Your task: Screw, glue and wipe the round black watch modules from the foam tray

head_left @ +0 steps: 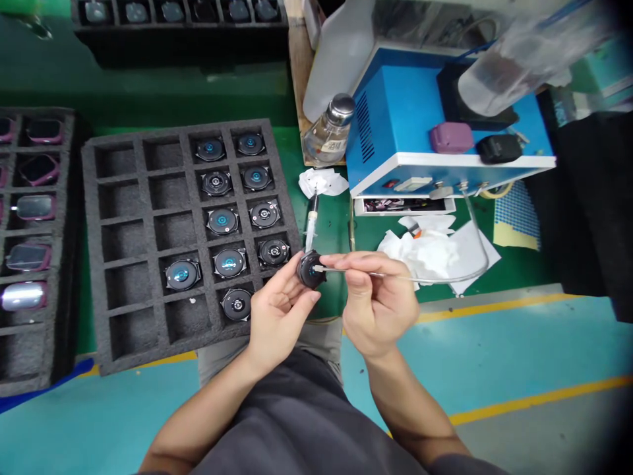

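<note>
My left hand [277, 310] pinches a round black smartwatch body [311, 272] between thumb and fingers, its face tilted up. My right hand [380, 303] grips a thin tube [368, 272] like a pen. The pale tip of that tube meets or hovers just over the watch; I cannot tell which. From my hand the tube curves back to a blue machine [390, 99]. Beside my left hand stands a dark foam tray [121, 361] with several round watch bodies in its right-hand columns. A syringe [311, 227] lies just beyond the watch, its needle end on white tissue [324, 183].
To the left is another foam tray [62, 264] with square purple watches; a third tray [182, 39] lies at the back. A glass bottle with a metal cap [329, 132] stands beside the machine. Crumpled tissues [430, 254] and a small drawer [405, 206] lie in front of it.
</note>
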Demonstrator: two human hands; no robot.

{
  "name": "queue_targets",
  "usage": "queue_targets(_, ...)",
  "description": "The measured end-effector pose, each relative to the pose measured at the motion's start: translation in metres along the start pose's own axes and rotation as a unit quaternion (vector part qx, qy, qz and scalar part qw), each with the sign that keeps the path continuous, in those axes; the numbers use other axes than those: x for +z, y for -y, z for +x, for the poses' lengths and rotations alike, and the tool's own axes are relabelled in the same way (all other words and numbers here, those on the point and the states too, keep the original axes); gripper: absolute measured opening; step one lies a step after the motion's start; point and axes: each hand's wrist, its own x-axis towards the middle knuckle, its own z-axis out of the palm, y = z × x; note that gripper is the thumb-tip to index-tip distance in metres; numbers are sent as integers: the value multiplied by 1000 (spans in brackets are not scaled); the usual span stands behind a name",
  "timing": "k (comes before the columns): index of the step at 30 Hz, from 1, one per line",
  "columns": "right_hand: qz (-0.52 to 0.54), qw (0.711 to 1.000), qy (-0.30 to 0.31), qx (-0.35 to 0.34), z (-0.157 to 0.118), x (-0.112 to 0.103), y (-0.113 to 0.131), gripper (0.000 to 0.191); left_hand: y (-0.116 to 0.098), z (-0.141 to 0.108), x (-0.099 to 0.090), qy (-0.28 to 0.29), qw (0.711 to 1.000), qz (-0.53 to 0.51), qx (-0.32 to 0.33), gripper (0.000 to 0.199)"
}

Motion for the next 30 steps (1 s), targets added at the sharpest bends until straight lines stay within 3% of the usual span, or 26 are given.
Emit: queue_targets(30,-11,1000,-19,20,0,3,-1,5,-1,-1,1,2,1000,13,6,56)
